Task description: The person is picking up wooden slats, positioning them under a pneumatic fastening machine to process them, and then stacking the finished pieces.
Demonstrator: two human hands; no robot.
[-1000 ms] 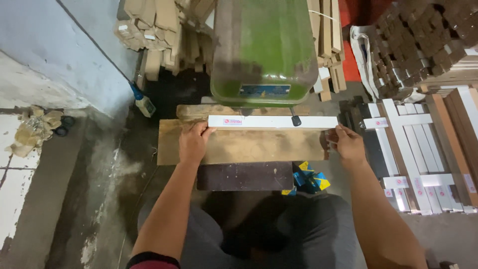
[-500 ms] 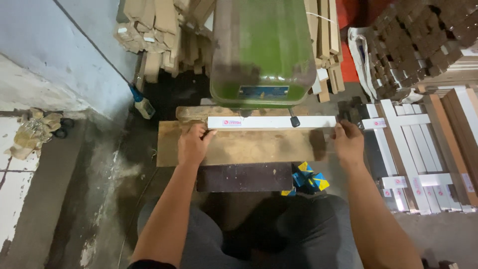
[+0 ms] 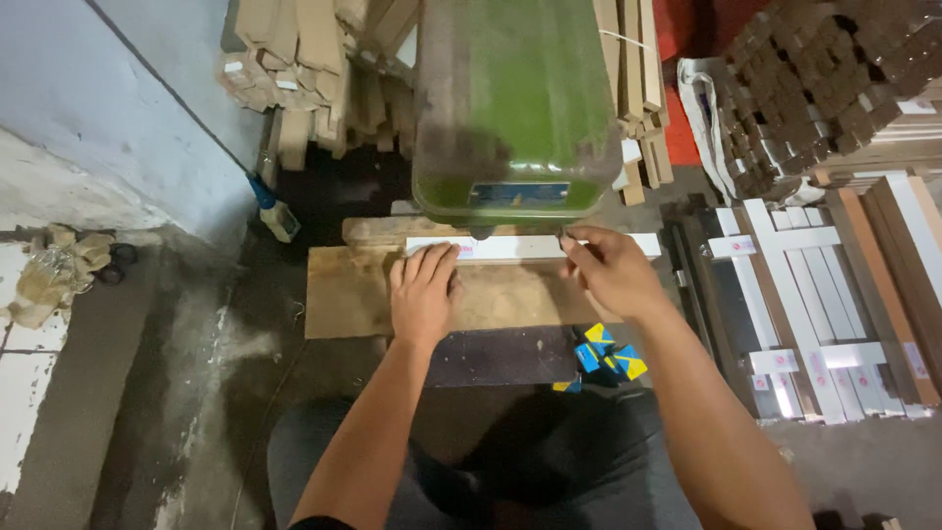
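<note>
White strip (image 3: 520, 245) is lying across the wooden tabletop (image 3: 343, 294) under the green machine (image 3: 515, 108); I am pressing it flat with my spread left hand (image 3: 424, 292) and pinching it with my right hand (image 3: 610, 270), positioning it. Next calls for exact alignment.

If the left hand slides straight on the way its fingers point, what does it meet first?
Likely the white strip just ahead of the left hand; its fingertips seem already at its edge. Beyond that stands the green machine.

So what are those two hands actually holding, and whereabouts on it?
Both are on the long white strip lying on the wooden board. The left hand presses flat on its left part; the right hand pinches its edge right of the middle.
</note>
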